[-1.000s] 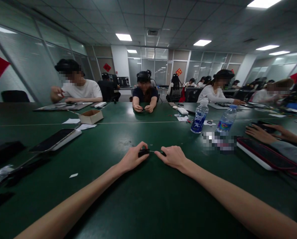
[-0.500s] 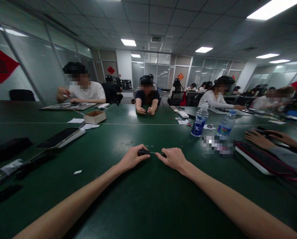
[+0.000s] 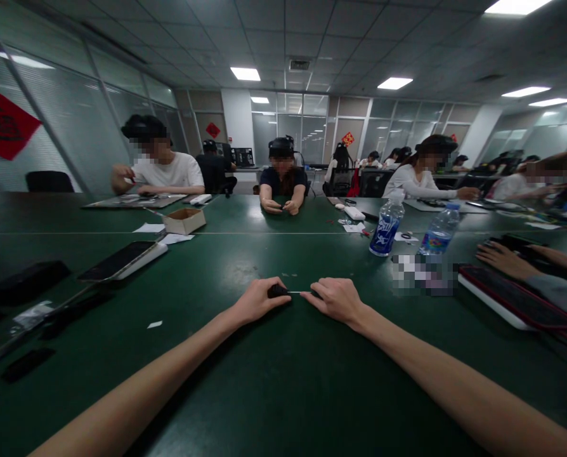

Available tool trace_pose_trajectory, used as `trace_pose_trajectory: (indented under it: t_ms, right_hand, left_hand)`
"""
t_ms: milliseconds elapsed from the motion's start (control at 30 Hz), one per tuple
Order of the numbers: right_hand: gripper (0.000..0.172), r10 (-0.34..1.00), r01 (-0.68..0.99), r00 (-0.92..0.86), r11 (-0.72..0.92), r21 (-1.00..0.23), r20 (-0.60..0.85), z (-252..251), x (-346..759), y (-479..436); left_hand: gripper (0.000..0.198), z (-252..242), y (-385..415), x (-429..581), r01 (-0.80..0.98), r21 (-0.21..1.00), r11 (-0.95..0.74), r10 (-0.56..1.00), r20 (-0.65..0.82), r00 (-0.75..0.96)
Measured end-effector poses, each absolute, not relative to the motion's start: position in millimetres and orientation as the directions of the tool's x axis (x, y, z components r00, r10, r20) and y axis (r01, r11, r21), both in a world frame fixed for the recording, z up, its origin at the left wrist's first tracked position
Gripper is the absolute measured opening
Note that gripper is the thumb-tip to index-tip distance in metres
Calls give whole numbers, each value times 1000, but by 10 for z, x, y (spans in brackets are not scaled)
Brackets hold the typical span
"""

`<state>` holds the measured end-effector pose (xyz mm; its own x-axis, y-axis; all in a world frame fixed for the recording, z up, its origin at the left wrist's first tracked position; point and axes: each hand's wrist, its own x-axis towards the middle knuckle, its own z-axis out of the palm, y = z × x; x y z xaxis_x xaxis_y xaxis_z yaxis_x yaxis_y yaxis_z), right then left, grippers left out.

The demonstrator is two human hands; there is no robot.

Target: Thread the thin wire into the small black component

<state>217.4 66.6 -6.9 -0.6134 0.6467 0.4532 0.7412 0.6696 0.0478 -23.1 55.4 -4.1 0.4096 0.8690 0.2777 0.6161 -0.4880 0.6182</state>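
Observation:
In the head view, my left hand (image 3: 259, 299) is closed around a small black piece (image 3: 278, 291) just above the green table. Across from it, my right hand (image 3: 335, 298) has its fingers curled on a small dark piece (image 3: 316, 294), mostly hidden by the fingers. A thin pale rod or cord (image 3: 297, 292) spans the short gap between the two pieces. Whether it joins them as one tool or is a separate part, I cannot tell. Both forearms reach in from the lower corners.
On the left lie a phone on a white block (image 3: 122, 260), black cases (image 3: 29, 282) and a paper scrap (image 3: 155, 324). A small open box (image 3: 184, 220) stands farther back. Two bottles (image 3: 386, 225) and a red-edged phone (image 3: 512, 295) are right, beside another person's hand (image 3: 502, 259).
The camera view has shifted slightly, so the table items sit a little farther right. Both hands keep their grip, with about the same gap between them.

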Motion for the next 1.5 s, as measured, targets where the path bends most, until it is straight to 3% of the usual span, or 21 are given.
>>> trace_pose_trajectory:
  t_ms: [267, 700, 933, 1300, 1500]
  right_hand:
    - [49, 732, 772, -439, 604, -198, 521, -100, 2135, 700]
    - [39, 725, 781, -485, 610, -130, 489, -54, 2094, 659]
    - [37, 730, 774, -504, 619, -135, 461, -83, 2104, 670]
    - [37, 720, 761, -512, 633, -140, 469, -95, 2107, 671]
    - [37, 673, 730, -567, 678, -89, 475, -85, 2109, 660]
  left_hand:
    - [29, -33, 521, -195, 563, 649, -511, 837, 227, 498]
    - [29, -5, 574, -242, 463, 794, -393, 917, 306, 255]
    - [32, 16, 566, -244, 325, 865, -382, 908, 287, 304]
    - [33, -18, 594, -263, 380, 836, -395, 909, 297, 292]
    - [32, -45, 611, -268, 285, 885, -369, 891, 249, 380]
